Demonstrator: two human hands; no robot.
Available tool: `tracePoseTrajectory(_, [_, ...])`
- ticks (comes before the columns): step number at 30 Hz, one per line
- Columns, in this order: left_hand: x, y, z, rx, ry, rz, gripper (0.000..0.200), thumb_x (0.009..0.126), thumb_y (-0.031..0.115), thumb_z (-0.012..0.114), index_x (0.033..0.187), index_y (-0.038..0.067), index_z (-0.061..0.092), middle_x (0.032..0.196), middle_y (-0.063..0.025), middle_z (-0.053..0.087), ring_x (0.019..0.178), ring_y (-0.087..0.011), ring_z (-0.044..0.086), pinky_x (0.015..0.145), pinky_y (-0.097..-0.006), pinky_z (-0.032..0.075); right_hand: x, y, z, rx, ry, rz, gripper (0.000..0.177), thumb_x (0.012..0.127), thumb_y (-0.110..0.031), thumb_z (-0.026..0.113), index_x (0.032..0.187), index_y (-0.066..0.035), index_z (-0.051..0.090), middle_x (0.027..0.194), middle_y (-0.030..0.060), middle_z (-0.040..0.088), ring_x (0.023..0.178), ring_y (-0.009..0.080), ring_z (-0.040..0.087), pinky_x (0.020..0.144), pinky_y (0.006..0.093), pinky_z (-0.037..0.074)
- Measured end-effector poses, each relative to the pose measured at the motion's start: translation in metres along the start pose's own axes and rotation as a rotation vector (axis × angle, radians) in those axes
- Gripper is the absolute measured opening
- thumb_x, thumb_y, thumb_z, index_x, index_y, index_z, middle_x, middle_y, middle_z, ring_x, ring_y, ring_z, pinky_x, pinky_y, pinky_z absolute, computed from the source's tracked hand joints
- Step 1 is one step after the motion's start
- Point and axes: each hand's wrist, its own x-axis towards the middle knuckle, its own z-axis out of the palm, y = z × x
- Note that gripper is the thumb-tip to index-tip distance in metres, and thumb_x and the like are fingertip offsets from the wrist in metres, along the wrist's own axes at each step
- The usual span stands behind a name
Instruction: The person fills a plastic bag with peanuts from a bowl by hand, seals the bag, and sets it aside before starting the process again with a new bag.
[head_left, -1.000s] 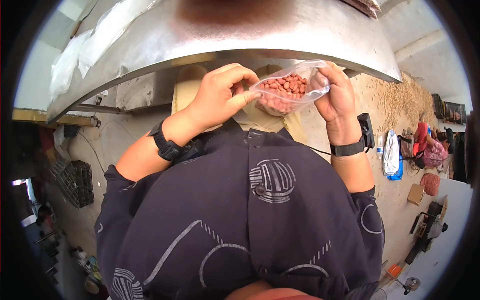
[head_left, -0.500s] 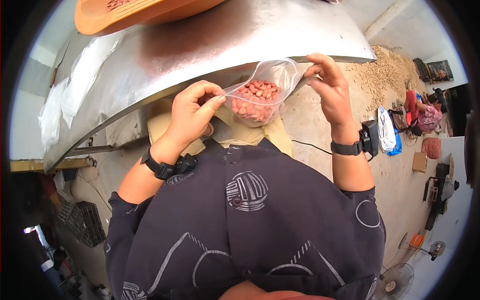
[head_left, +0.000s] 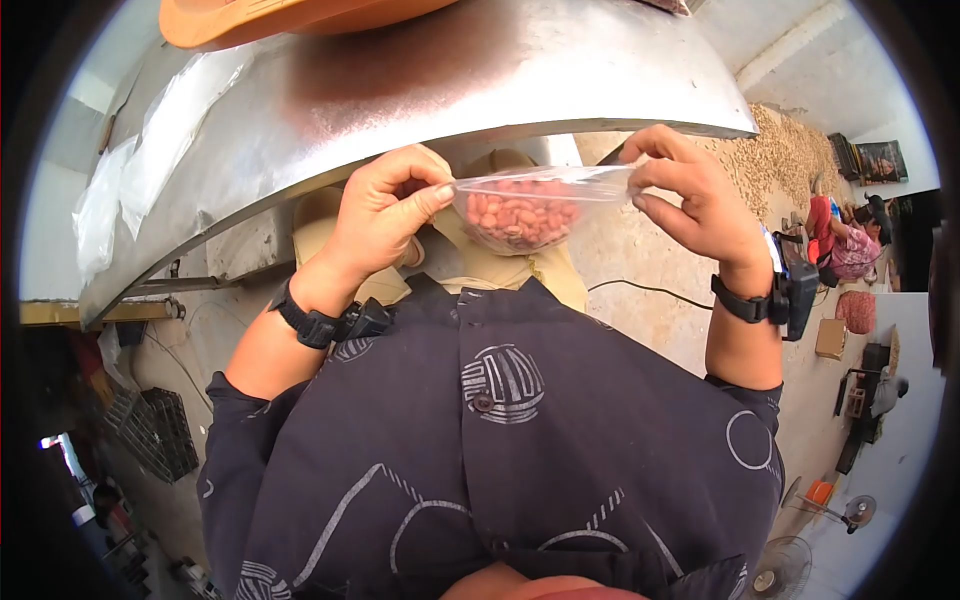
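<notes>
A clear plastic zip bag (head_left: 590,190) hangs between my hands in front of my shirt, its mouth pulled straight and nearly flat. Reddish-pink peanuts (head_left: 520,217) fill its lower part. My left hand (head_left: 398,205) pinches the bag's top left corner between thumb and forefinger. At the opposite top corner, my right hand (head_left: 690,190) grips the edge with thumb and fingertips, the other fingers curled. Both wrists wear black straps with small devices on them.
A shiny metal table (head_left: 420,90) curves ahead, bearing an orange basin (head_left: 300,18) and clear plastic bags (head_left: 180,130). A heap of unshelled peanuts (head_left: 790,150) covers the floor at right, near a person (head_left: 852,245). A black cable (head_left: 650,288) crosses the floor; a fan (head_left: 785,570) stands lower right.
The bag's mouth, open and rounded before, is now stretched flat into a line. My right hand has moved right and slightly down, its fingers now closed on the bag's corner.
</notes>
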Motion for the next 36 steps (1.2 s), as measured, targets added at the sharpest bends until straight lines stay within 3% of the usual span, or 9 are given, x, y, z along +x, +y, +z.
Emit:
tracePoseTrajectory(2, [0.004, 0.003, -0.002, 0.01, -0.01, -0.018, 0.003, 0.086, 0.005, 0.057, 0.085, 0.002, 0.056, 0.085, -0.0045, 0.055, 0.063, -0.0066, 0.049, 0.058, -0.02, 0.041, -0.002, -0.002, -0.003, 0.087, -0.052, -0.008, 0.01, 0.071, 0.002, 0.059, 0.08, 0.0, 0.057, 0.092, 0.013, 0.056, 0.08, 0.0286, 0.057, 0.067, 0.0332, 0.047])
tracePoseTrajectory(5, [0.009, -0.007, 0.005, -0.122, 0.056, -0.125, 0.004, 0.087, 0.007, 0.056, 0.089, 0.003, 0.055, 0.087, -0.0051, 0.058, 0.063, -0.0067, 0.05, 0.06, -0.0206, 0.044, -0.002, 0.014, 0.016, 0.111, 0.024, 0.028, 0.009, 0.073, 0.001, 0.059, 0.082, 0.0, 0.058, 0.086, 0.0099, 0.059, 0.075, 0.0236, 0.059, 0.067, 0.0303, 0.047])
tracePoseTrajectory(8, [0.009, -0.009, 0.008, -0.127, 0.147, -0.188, 0.005, 0.089, 0.008, 0.054, 0.091, 0.004, 0.054, 0.084, -0.0043, 0.061, 0.067, -0.0075, 0.056, 0.063, -0.0213, 0.046, -0.008, 0.024, 0.038, 0.411, 0.206, 0.289, 0.011, 0.076, 0.001, 0.061, 0.088, -0.001, 0.06, 0.084, 0.0055, 0.06, 0.075, 0.0153, 0.059, 0.068, 0.026, 0.048])
tracePoseTrajectory(12, [0.008, -0.017, 0.008, -0.164, 0.205, -0.2, 0.007, 0.089, 0.006, 0.054, 0.095, 0.001, 0.054, 0.08, -0.0038, 0.059, 0.072, -0.0096, 0.059, 0.067, -0.0235, 0.051, -0.01, 0.025, 0.065, 0.913, 0.463, 0.382, 0.025, 0.078, 0.0, 0.066, 0.102, 0.001, 0.059, 0.089, 0.0045, 0.061, 0.08, 0.0102, 0.057, 0.072, 0.0227, 0.047])
tracePoseTrajectory(18, [0.005, -0.022, 0.011, -0.285, 0.241, -0.173, 0.005, 0.088, 0.004, 0.054, 0.093, 0.001, 0.053, 0.081, -0.0053, 0.059, 0.072, -0.0105, 0.059, 0.068, -0.0265, 0.053, -0.021, 0.037, 0.099, 0.908, 0.581, 0.403, 0.018, 0.081, -0.005, 0.065, 0.097, 0.001, 0.063, 0.091, 0.0026, 0.061, 0.081, 0.0091, 0.056, 0.072, 0.0221, 0.046])
tracePoseTrajectory(28, [0.005, -0.024, 0.01, -0.225, 0.248, -0.108, 0.005, 0.087, 0.003, 0.056, 0.091, 0.001, 0.055, 0.083, -0.0054, 0.06, 0.068, -0.009, 0.055, 0.063, -0.0221, 0.047, -0.01, 0.023, 0.116, 0.764, 0.82, 0.41, 0.012, 0.084, -0.006, 0.061, 0.092, 0.003, 0.064, 0.088, 0.0037, 0.063, 0.078, 0.0095, 0.056, 0.069, 0.0215, 0.044])
tracePoseTrajectory(36, [-0.001, -0.016, 0.008, -0.134, 0.24, -0.009, 0.003, 0.088, 0.004, 0.055, 0.089, 0.001, 0.055, 0.091, -0.0092, 0.061, 0.06, -0.0064, 0.047, 0.058, -0.0195, 0.041, -0.023, 0.021, 0.113, 0.787, 0.845, 0.396, 0.011, 0.084, -0.006, 0.061, 0.089, 0.004, 0.064, 0.08, 0.0064, 0.064, 0.073, 0.0118, 0.058, 0.068, 0.024, 0.046])
